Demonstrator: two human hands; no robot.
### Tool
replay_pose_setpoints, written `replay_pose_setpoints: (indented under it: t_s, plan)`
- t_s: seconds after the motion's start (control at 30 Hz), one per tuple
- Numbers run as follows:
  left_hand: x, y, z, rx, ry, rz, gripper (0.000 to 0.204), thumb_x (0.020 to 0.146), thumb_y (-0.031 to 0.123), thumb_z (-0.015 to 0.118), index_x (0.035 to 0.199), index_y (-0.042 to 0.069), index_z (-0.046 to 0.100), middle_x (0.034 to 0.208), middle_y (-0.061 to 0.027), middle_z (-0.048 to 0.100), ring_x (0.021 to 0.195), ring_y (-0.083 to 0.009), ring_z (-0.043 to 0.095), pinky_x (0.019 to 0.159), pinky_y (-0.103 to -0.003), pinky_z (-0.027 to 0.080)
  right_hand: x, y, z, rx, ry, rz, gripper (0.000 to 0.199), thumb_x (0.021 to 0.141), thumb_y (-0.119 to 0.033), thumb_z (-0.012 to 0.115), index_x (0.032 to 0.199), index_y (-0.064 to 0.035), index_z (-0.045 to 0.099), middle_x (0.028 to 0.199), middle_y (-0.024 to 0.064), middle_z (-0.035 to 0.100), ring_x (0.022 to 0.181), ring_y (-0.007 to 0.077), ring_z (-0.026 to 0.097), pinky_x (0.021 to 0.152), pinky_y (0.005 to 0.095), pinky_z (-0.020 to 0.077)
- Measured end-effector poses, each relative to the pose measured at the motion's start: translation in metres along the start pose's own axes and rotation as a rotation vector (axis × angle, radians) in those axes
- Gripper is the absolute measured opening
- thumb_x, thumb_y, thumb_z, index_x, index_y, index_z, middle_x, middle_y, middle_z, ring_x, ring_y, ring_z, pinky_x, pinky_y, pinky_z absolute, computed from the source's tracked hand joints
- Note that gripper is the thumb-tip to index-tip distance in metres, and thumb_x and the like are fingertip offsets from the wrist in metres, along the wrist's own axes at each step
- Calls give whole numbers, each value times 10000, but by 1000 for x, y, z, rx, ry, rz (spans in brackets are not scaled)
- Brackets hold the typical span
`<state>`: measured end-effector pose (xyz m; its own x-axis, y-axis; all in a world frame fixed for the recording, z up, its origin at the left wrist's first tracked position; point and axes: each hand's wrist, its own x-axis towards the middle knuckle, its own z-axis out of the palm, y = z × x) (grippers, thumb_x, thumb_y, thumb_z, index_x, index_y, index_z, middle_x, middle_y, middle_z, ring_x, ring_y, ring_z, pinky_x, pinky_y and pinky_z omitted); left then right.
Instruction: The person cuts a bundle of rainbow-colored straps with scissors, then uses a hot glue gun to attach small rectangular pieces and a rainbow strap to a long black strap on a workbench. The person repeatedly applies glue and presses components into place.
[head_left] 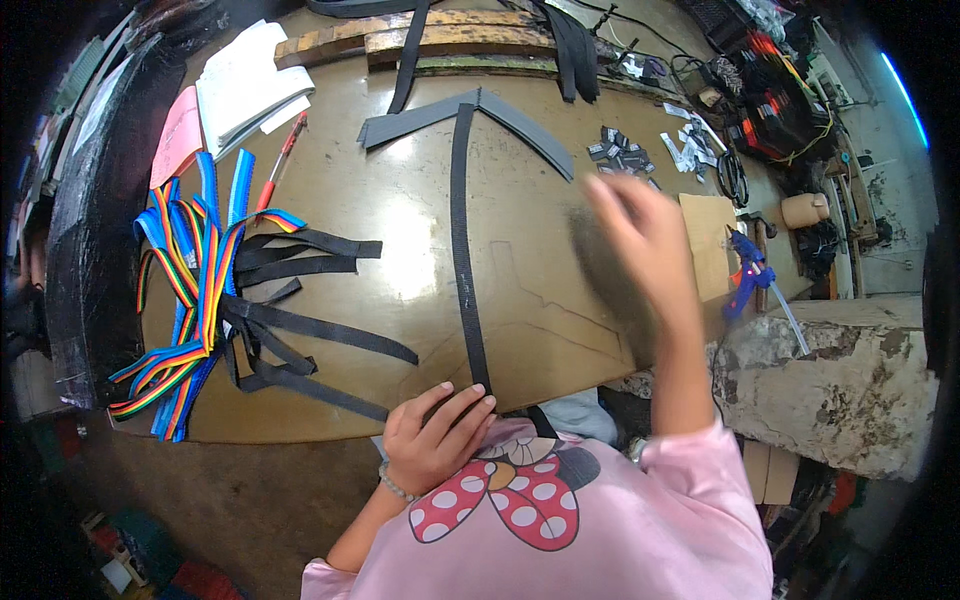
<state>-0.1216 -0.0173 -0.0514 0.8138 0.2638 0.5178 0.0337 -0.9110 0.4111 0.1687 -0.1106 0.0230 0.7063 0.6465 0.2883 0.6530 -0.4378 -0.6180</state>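
A long black webbing strap [463,230] runs down the middle of the table toward me. At the table's front edge, the closed fingers of my left hand [437,435] rest on its near end, pressing it; the thumb is hidden. My right hand [648,240] is raised over the table's right side, near a pile of small black labels [620,152]. Motion blurs its fingers, so I cannot tell whether they hold anything. At the strap's far end lies a grey strip [420,119] folded into a wide peak.
On the left are rainbow-striped straps [208,270] and more black straps [330,328]. A red pen [281,165] lies beside open papers [245,85]. Wooden bars [460,42] cross the back. At right are brown card [708,245] and a blue glue gun [748,272].
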Motion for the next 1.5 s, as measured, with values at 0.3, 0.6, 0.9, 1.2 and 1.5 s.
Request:
replay_pose_setpoints:
  t_s: [0.3, 0.6, 0.9, 1.2, 1.5]
  plan:
    - [0, 2, -1, -18, 14, -18, 232, 786, 234, 783, 1013, 216, 743, 1103, 76, 691, 998, -169, 618, 753, -293, 491, 125, 27, 117, -322, -6, -168, 326, 845, -263, 725, 987, 29, 708, 994, 236, 641, 954, 412, 614, 883, 464, 492]
    - [-2, 2, 1, -10, 27, -9, 252, 778, 220, 781, 1027, 211, 742, 1123, 64, 687, 1000, -175, 620, 759, -295, 491, 4, -85, 10, 370, -26, -414, 140, 861, -34, 669, 995, 0, 647, 894, 134, 695, 809, 263, 698, 732, 328, 539]
    - [-4, 1, 4, 37, 39, 2, 256, 728, 239, 796, 980, 243, 747, 1089, 94, 696, 973, -175, 620, 789, -301, 485, -61, -58, 74, 307, -132, -63, 178, 884, -46, 650, 1054, 5, 652, 995, 175, 671, 903, 315, 672, 795, 358, 527]
    - [-4, 1, 2, 40, 20, 3, 228, 799, 248, 759, 1025, 227, 739, 1116, 96, 681, 1018, -148, 602, 784, -274, 477, -74, -50, 92, 276, -66, -83, 189, 860, -33, 673, 1045, -2, 649, 1022, 166, 614, 962, 352, 601, 843, 397, 486]
    - [12, 6, -10, -44, -71, -46, 208, 801, 235, 752, 1002, 187, 726, 1086, 62, 675, 973, -183, 603, 790, -313, 466, -75, -49, 90, 120, -45, -222, 217, 812, 8, 693, 1026, 15, 662, 1003, 141, 604, 958, 309, 583, 828, 363, 488]
